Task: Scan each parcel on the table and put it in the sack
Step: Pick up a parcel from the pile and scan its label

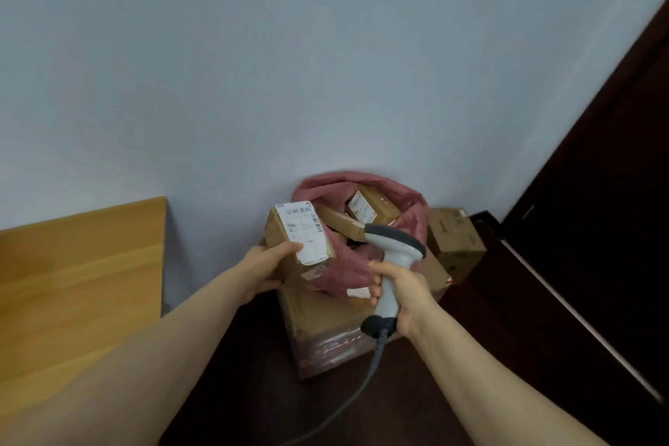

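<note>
"Parcel (279, 228) first: where is it?"

"In the left hand (269, 264). The thumb lies across its white label (303, 232) and the fingers curl under the cardboard. It is held up at the left rim of the sack (412, 214), label towards the camera."

"And the right hand (402, 290)?"

"Wrapped round the handle of a grey scanner (392, 253). Its head tilts towards the parcel, near it but apart. A grey cable (347, 398) runs from the handle's base to the bottom edge."

"The sack itself?"

"Pink and open against the wall (253, 65), its front draped onto a big carton (325, 322). At least two brown boxes (373, 206) lie inside."

"Further out?"

"A smaller carton (456, 235) stands just right of the sack. The wooden table (79, 264) is at the left, a dark door (597, 192) at the right."
</note>
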A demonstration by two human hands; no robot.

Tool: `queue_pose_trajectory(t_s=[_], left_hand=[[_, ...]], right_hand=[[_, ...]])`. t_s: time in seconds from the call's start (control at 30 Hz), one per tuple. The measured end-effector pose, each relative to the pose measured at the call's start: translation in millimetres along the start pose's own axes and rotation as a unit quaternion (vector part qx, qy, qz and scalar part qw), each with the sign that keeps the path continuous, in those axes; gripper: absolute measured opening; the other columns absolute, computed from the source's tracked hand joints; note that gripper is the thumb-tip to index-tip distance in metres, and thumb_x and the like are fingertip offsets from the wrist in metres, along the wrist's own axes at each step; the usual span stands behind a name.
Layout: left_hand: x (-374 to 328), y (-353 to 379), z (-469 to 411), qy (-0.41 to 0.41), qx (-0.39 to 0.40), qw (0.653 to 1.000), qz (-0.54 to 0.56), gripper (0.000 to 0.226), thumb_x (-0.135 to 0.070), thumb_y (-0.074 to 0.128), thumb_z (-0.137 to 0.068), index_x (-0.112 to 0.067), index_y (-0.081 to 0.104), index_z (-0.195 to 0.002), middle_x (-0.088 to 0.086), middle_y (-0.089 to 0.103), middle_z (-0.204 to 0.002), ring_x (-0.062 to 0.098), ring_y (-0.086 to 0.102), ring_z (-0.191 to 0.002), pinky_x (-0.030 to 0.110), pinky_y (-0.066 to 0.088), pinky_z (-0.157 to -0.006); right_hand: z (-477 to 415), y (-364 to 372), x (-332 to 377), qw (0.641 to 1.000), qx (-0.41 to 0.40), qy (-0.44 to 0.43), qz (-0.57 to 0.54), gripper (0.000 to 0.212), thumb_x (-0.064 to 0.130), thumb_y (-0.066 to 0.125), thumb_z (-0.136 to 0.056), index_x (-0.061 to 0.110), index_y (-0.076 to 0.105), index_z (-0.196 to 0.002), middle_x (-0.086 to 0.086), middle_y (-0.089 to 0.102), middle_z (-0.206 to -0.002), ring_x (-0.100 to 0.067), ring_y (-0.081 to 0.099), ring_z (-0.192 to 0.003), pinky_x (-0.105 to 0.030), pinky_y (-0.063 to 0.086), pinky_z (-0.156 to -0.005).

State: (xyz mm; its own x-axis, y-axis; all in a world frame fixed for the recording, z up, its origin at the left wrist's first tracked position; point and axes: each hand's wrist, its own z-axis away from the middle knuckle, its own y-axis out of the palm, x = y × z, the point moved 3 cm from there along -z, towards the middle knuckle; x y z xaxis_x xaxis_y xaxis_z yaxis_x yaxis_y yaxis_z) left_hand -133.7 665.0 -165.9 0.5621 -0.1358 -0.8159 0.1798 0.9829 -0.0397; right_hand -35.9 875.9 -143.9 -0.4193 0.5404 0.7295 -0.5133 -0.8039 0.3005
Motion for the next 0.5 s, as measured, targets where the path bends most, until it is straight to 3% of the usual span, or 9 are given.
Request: queue_pose_trajectory(t_s=[0.1, 0.27, 0.4, 0.5], left_hand=[[-14.8, 43.2, -20.1, -0.02, -0.001, 1.0, -0.011, 0.049, -0.037, 0.071, -0.08, -0.012, 0.057, -0.12, 0.004, 0.069, -0.108, 0.02, 0.065, -0.095, 0.029, 0.053, -0.063], [-39.2, 88.8, -73.0, -0.041, -0.023, 0.998, -0.031, 0.081, -0.053, 0.077, -0.066, -0.012, 0.049, -0.131, 0.009, 0.065, -0.113, 0.028, 0.066, -0.093, 0.041, 0.059, -0.07], [-55.6, 127.7, -130.9, -0.057, -0.038, 0.998, -0.015, 0.064, -0.042, 0.073, -0.079, -0.011, 0.045, -0.127, 0.012, 0.062, -0.112, 0.027, 0.063, -0.091, 0.038, 0.056, -0.07], [-71.2, 153.3, -176.0, -0.087, -0.047, 0.995, 0.026, 0.068, -0.041, 0.072, -0.08, -0.01, 0.042, -0.133, 0.014, 0.06, -0.116, 0.032, 0.063, -0.096, 0.039, 0.056, -0.063]], right_hand=[[-26.1, -25.1, 20.1, 0.999, 0.002, 0.027, -0.022, 0.021, 0.001, 0.067, -0.082, 0.006, 0.055, -0.065, -0.005, 0.046, -0.049, -0.015, 0.043, -0.038, -0.024, 0.04, -0.037], [-78.8, -42.5, 45.8, 0.995, 0.017, 0.084, -0.055, 0.03, 0.006, 0.064, -0.085, 0.009, 0.052, -0.058, -0.004, 0.046, -0.047, -0.013, 0.042, -0.035, -0.021, 0.038, -0.036], [-129.0, -48.2, 67.2, 0.988, 0.01, 0.115, -0.1, 0.028, 0.008, 0.064, -0.085, 0.01, 0.052, -0.06, -0.003, 0.046, -0.049, -0.013, 0.044, -0.036, -0.02, 0.038, -0.037], [-169.7, -47.1, 82.1, 0.983, -0.009, 0.13, -0.13, 0.024, 0.008, 0.064, -0.084, 0.012, 0.054, -0.062, -0.002, 0.047, -0.052, -0.013, 0.045, -0.039, -0.021, 0.039, -0.039]])
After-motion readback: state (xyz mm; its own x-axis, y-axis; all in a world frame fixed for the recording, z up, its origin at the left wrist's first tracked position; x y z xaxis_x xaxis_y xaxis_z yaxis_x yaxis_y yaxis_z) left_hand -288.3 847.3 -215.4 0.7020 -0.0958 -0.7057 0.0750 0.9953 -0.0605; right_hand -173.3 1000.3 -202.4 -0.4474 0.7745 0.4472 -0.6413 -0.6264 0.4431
